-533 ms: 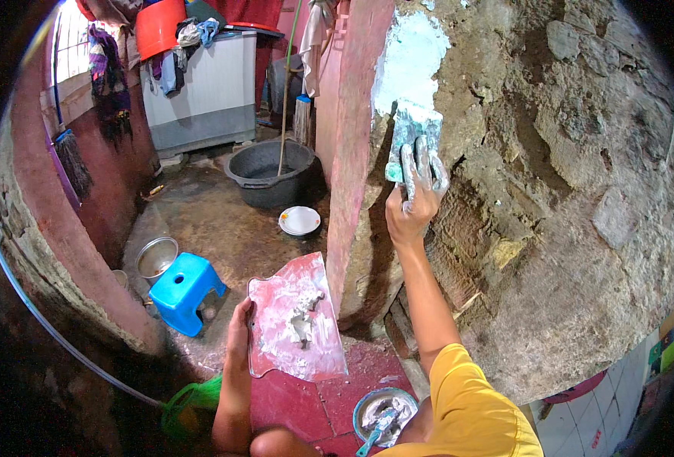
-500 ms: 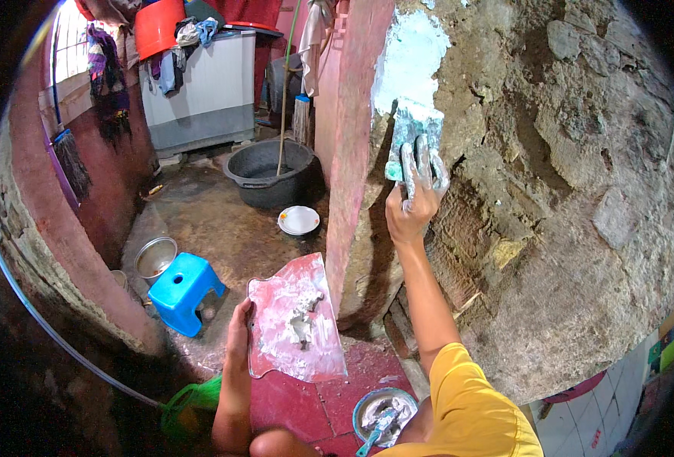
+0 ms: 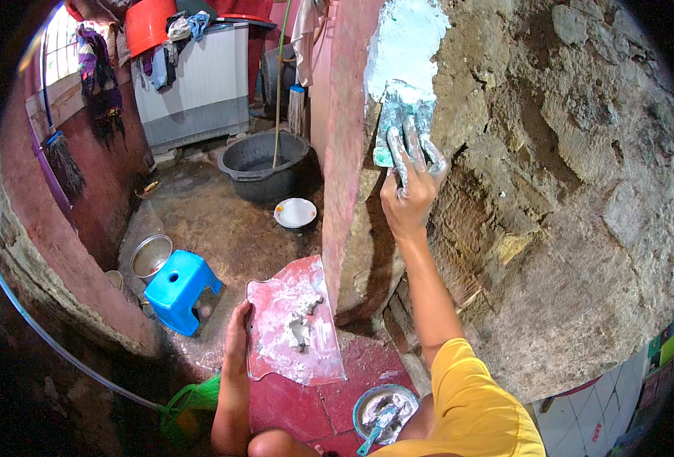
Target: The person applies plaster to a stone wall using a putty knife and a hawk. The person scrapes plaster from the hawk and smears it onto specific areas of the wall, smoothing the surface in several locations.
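My right hand, fingers coated in white paste, holds a flat green-tinged scraper against a white patch on the rough wall, just below most of that patch. My left hand grips the left edge of a red, irregular board smeared with white paste, a thicker lump in its middle. Low beside my right arm, a bowl of white paste has a turquoise-handled tool lying in it.
A blue plastic stool, metal bowl, white plate and dark tub with a pole stand on the floor left of the wall. Behind are brooms and a pale cabinet with clothes. A hose runs along the lower left.
The view has shifted slightly, so the wall sits higher in the picture. The scraper and my right hand stay on about the same spot, at most nudged a little upward; the board is nearly unmoved.
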`<state>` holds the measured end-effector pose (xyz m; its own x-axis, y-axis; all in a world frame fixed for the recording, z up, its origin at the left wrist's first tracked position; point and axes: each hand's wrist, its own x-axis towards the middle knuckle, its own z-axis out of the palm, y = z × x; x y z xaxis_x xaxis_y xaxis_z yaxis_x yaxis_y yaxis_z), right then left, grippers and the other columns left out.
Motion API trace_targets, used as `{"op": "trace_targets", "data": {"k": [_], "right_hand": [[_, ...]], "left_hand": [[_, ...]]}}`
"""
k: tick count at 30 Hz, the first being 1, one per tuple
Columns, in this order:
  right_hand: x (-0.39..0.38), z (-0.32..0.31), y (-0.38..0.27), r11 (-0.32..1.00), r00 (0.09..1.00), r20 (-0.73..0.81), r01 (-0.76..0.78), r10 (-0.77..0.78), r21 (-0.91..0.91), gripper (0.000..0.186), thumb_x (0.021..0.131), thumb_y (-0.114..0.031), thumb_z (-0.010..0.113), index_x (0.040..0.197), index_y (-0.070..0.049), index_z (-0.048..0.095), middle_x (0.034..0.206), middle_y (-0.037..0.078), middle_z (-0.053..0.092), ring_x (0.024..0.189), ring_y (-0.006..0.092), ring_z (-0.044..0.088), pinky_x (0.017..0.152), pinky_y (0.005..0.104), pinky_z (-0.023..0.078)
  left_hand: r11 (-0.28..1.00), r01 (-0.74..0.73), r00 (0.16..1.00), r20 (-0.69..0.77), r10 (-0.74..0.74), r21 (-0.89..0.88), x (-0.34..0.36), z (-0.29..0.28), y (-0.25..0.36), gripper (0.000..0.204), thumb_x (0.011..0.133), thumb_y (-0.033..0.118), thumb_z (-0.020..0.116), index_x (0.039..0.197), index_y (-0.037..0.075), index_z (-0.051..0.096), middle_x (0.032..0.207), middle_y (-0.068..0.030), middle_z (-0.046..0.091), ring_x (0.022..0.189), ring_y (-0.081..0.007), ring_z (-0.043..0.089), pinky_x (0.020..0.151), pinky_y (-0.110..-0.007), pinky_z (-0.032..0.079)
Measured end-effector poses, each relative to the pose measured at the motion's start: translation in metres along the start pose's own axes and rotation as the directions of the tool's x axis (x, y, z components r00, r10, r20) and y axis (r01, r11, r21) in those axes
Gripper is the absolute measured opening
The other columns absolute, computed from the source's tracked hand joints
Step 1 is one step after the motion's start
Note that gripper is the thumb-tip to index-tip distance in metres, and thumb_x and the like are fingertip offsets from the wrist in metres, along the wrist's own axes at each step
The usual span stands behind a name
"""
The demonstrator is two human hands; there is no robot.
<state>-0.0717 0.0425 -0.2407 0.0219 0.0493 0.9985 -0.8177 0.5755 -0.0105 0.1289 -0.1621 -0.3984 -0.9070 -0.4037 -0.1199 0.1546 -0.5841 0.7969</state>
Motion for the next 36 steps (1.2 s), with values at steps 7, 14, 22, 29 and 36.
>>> {"op": "trace_targets", "data": {"k": [7, 14, 22, 29, 36], "right_hand": [[0.004, -0.013, 0.001, 0.998, 0.994, 0.093, 0.054, -0.052, -0.014, 0.039, 0.057, 0.002, 0.051, 0.094, -0.006, 0.059, 0.103, 0.012, 0.055, 0.088, 0.0278, 0.051, 0.084, 0.0358, 0.030], [-0.016, -0.027, 0.004, 0.999, 0.985, 0.169, 0.027, -0.020, -0.044, 0.040, 0.055, 0.002, 0.052, 0.095, -0.005, 0.058, 0.102, 0.012, 0.055, 0.085, 0.0269, 0.052, 0.083, 0.0358, 0.031], [0.000, -0.038, 0.006, 0.999, 0.996, -0.069, 0.050, -0.051, -0.008, 0.031, 0.057, -0.002, 0.050, 0.086, 0.004, 0.058, 0.057, 0.015, 0.052, 0.050, 0.0266, 0.050, 0.058, 0.0335, 0.037], [0.043, -0.068, -0.016, 0.914, 0.934, -0.243, -0.161, 0.263, 0.372, 0.037, 0.068, 0.001, 0.044, 0.104, 0.001, 0.048, 0.095, 0.009, 0.054, 0.083, 0.0201, 0.050, 0.078, 0.0295, 0.039], [0.130, -0.100, 0.005, 0.956, 0.937, 0.339, -0.172, 0.085, 0.237, 0.037, 0.078, -0.009, 0.050, 0.113, -0.001, 0.042, 0.103, 0.010, 0.051, 0.092, 0.0161, 0.049, 0.079, 0.0277, 0.040]], "left_hand": [[0.997, 0.069, 0.997, 0.034, -0.068, -0.045, 0.011, -0.011, -0.015, 0.032, 0.078, 0.027, 0.049, 0.094, 0.000, 0.053, 0.092, -0.0054, 0.054, 0.083, -0.0151, 0.050, 0.079, -0.026, 0.038], [0.999, -0.006, 1.000, 0.009, 0.006, 0.041, 0.011, -0.001, -0.018, 0.028, 0.079, 0.024, 0.048, 0.092, 0.000, 0.053, 0.092, -0.0053, 0.054, 0.085, -0.0138, 0.049, 0.080, -0.026, 0.036], [0.998, -0.003, 1.000, 0.027, 0.002, 0.058, -0.003, 0.004, -0.005, 0.026, 0.080, 0.023, 0.048, 0.091, 0.001, 0.053, 0.090, -0.0038, 0.053, 0.084, -0.0135, 0.048, 0.081, -0.026, 0.035], [0.998, -0.023, 1.000, 0.003, 0.023, 0.056, 0.004, -0.015, -0.009, 0.029, 0.081, 0.028, 0.043, 0.090, 0.003, 0.054, 0.087, -0.0031, 0.056, 0.077, -0.0122, 0.050, 0.074, -0.024, 0.039], [1.000, 0.019, 1.000, -0.012, -0.019, 0.004, 0.001, 0.000, -0.010, 0.029, 0.080, 0.024, 0.045, 0.092, -0.001, 0.052, 0.089, -0.0058, 0.055, 0.081, -0.0146, 0.051, 0.078, -0.026, 0.038]]}}
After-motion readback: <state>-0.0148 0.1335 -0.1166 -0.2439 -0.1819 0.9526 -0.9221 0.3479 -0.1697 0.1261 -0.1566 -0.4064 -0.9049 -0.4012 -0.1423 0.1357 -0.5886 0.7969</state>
